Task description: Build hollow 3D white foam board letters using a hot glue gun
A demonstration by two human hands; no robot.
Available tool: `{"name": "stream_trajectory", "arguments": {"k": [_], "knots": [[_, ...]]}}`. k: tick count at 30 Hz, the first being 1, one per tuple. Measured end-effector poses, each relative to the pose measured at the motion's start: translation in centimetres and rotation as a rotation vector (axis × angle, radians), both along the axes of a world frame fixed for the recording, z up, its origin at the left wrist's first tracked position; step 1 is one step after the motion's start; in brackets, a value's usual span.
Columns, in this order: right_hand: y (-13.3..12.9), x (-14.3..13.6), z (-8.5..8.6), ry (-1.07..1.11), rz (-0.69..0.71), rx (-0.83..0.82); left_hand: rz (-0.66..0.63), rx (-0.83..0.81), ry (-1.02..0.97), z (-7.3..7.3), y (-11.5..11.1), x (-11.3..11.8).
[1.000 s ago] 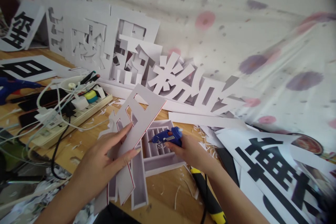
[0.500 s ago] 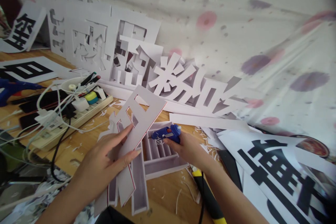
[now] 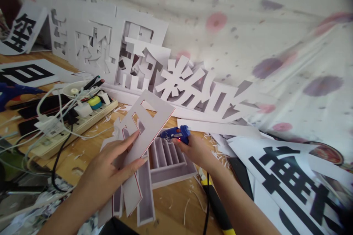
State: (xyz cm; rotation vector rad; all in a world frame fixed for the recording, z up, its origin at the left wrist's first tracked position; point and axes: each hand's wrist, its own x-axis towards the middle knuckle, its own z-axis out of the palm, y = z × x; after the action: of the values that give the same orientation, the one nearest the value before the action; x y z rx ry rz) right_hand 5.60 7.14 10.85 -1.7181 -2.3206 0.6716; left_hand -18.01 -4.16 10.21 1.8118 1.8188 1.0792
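Between the thumb and fingers of my left hand (image 3: 113, 167) is a white foam board character (image 3: 156, 117) with red edges, tilted up from the table. My right hand (image 3: 194, 150) is wrapped round a blue glue gun (image 3: 176, 133), whose red light shows. Its nozzle points left toward the board's red edge; whether they touch I cannot tell. Below both hands lies a white walled letter frame (image 3: 173, 178) with several thin strips standing inside it. The board hides part of this frame.
A power strip (image 3: 82, 125) with tangled cables lies left. Cut-out characters (image 3: 176, 77) lean along the back. Printed character sheets (image 3: 286, 176) are at right, beside a black-and-yellow tool (image 3: 217, 205). Another blue glue gun (image 3: 16, 91) lies far left. White scraps litter the wooden table (image 3: 171, 209).
The glue gun in my right hand has risen slightly, and its red light now shows. My left hand and the board have barely moved.
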Motion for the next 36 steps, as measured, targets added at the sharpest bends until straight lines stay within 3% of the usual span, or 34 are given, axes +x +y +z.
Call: {"name": "stream_trajectory", "arguments": {"k": [16, 36], "knots": [[-0.7, 1.3, 0.0, -0.066, -0.066, 0.019, 0.019, -0.054, -0.023, -0.1, -0.3, 0.3], [-2.6, 2.6, 0.3, 0.01, 0.053, 0.01, 0.032, -0.026, 0.0, 0.0, -0.5, 0.5]]}}
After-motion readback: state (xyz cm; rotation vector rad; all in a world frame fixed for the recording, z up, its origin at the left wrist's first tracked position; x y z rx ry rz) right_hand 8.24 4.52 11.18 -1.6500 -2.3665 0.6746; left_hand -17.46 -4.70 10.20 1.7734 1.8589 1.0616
